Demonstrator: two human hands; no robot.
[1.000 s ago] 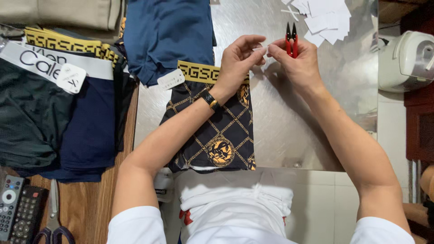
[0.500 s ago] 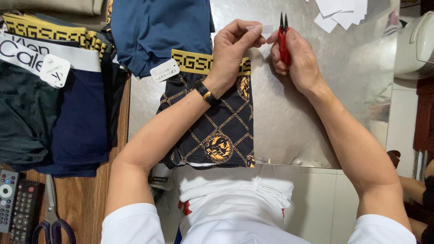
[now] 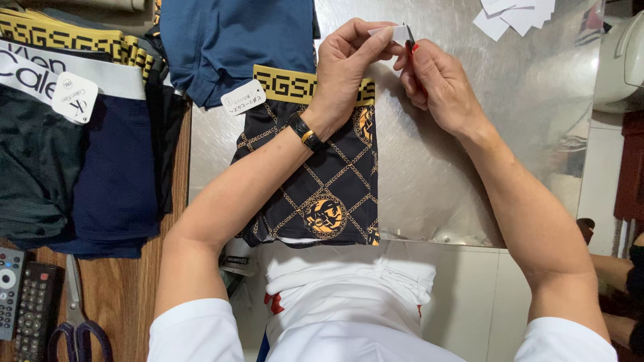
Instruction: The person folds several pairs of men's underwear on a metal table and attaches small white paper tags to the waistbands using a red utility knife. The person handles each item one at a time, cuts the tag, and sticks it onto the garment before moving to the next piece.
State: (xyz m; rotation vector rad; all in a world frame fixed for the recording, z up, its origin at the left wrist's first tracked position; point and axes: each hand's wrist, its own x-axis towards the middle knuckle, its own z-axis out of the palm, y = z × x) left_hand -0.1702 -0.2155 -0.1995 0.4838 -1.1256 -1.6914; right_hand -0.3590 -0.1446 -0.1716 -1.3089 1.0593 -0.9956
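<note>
Head view, looking down on the bench (image 3: 523,134): a brushed sheet-metal top, dull silver with a soft sheen, butting against a strip of brown wood grain along its left edge.

Left hand (image 3: 345,67): grip closed in a pinch, thumb and fingers grasping a small white paper tag (image 3: 392,31), flat and rectangular, held above the far middle of the bench. A dark wristband with a gold segment sits on that wrist.

Right hand (image 3: 439,84): grip clenched around red-handled thread snips (image 3: 410,45); only the short dark blade tips and a sliver of red show above the fingers. The tips meet the right end of the tag; whether the blades are shut cannot be told.

Below the hands lie black knit shorts (image 3: 322,181), flat on the metal near its left edge, printed with a gold chain lattice and round medallions, with a woven gold-and-black waistband. A white card label (image 3: 243,98), rounded in shape, hangs at the waistband's left end.

Far left corner: folded blue garment (image 3: 235,40), smooth cotton. On the wood strip, a stack of navy and dark green folded garments (image 3: 80,167) with elastic bands.

Far right corner of the metal: loose white paper slips (image 3: 516,15), cut square. Near left corner: purple-handled scissors (image 3: 74,322) beside two remote controls (image 3: 20,302).
</note>
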